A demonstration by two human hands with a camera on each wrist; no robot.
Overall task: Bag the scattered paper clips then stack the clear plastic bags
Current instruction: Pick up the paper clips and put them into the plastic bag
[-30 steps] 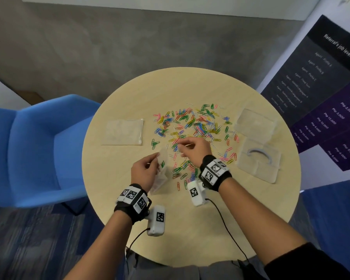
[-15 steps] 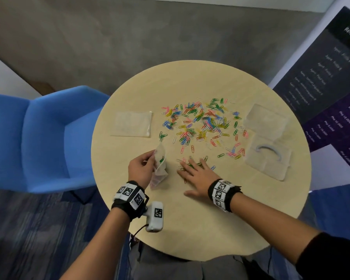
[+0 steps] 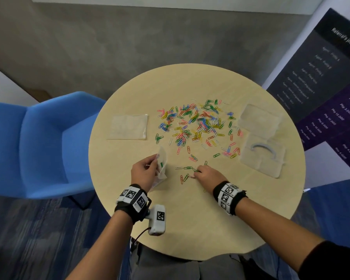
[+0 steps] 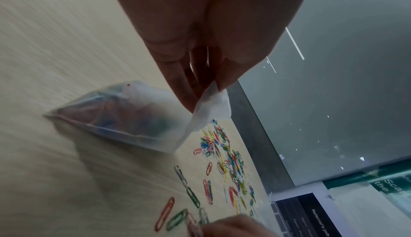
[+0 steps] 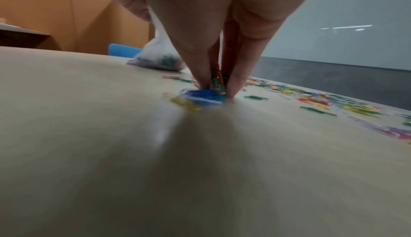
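Coloured paper clips (image 3: 198,122) lie scattered over the middle of the round wooden table (image 3: 190,229). My left hand (image 3: 144,171) pinches the top edge of a small clear bag (image 3: 162,162) that stands on the table with several clips inside; the same bag (image 4: 133,115) shows in the left wrist view. My right hand (image 3: 204,175) is down on the table just right of the bag, fingers drawn together around a small bunch of clips (image 5: 217,80). A few loose clips (image 3: 185,177) lie beside it.
A flat stack of clear bags (image 3: 128,127) lies at the table's left. Two clear plastic box halves (image 3: 260,120) (image 3: 263,156) sit at the right. A blue chair (image 3: 40,146) stands left of the table and a dark poster (image 3: 321,87) at the right.
My right hand went from the pile down flat onto the table near the bag, then drew its fingers together over a few clips. The left hand kept holding the bag.
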